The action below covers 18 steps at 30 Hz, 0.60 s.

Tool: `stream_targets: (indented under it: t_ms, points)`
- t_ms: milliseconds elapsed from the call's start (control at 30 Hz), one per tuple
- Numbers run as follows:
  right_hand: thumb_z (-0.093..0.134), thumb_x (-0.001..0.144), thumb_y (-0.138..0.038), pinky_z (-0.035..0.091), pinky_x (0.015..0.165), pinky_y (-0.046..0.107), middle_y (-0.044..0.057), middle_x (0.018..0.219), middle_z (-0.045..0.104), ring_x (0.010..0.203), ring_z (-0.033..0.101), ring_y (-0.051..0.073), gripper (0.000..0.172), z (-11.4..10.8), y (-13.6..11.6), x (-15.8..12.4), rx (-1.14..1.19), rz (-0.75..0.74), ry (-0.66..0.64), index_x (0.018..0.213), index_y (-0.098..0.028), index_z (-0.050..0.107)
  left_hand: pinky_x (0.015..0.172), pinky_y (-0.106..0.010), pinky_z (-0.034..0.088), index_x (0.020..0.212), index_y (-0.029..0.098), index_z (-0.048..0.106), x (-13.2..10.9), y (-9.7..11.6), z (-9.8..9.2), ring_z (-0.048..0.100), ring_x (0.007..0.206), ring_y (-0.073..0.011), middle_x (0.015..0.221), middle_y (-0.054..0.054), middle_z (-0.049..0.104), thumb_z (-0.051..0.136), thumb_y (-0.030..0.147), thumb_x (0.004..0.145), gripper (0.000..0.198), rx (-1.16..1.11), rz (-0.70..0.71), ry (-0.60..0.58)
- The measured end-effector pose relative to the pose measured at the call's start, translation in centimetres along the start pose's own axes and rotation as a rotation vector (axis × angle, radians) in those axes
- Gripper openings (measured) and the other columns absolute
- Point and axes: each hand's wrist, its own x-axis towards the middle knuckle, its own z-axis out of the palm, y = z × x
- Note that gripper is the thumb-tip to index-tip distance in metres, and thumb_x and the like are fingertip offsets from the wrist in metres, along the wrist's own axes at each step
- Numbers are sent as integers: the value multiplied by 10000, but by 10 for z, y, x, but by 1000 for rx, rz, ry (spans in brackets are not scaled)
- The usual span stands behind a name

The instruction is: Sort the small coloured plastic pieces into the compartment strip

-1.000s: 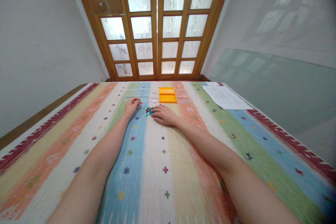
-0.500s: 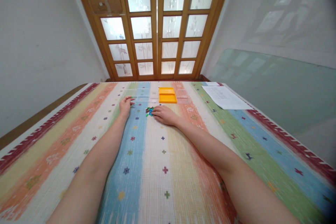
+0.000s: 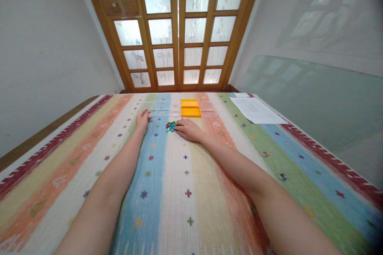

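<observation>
Left hand (image 3: 143, 119): fingertips small and indistinct; cannot tell whether a piece sits between them. The hand hides the near left corner of the clear tray (image 3: 163, 108), whose faint walls blend with the cloth pattern; its inner divisions are uncertain. Right hand (image 3: 189, 129): covers the right side of the pile of small pieces (image 3: 171, 126); grip undetermined. Piece shapes and count too small to resolve. Printed sheet (image 3: 256, 111): text illegible. Both arms and the cloth-covered surface (image 3: 176, 207) cut off at near edge; wooden doors (image 3: 178, 16) cropped at top.
</observation>
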Motion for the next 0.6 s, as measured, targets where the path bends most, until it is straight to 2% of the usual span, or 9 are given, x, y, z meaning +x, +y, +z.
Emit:
stream_targets:
  t_ms: [300, 600]
  points:
    - [577, 1029, -249, 472, 1007, 417, 81, 1194, 747, 1123, 653, 250, 255, 1, 3, 0, 11, -25, 40, 1187, -258, 777, 673, -249, 533, 1219, 167, 712, 3, -11, 3, 681, 712, -140, 1061, -73, 755, 574, 298, 890, 379, 211, 116, -93]
    - [593, 997, -213, 463, 990, 400, 95, 1134, 732, 1084, 629, 248, 243, 0, 5, -1, 12, 32, 72, 1184, -227, 748, 801, -318, 563, 1231, 178, 722, -11, -1, 9, 712, 761, -179, 1060, -71, 769, 559, 310, 930, 367, 393, 191, -182]
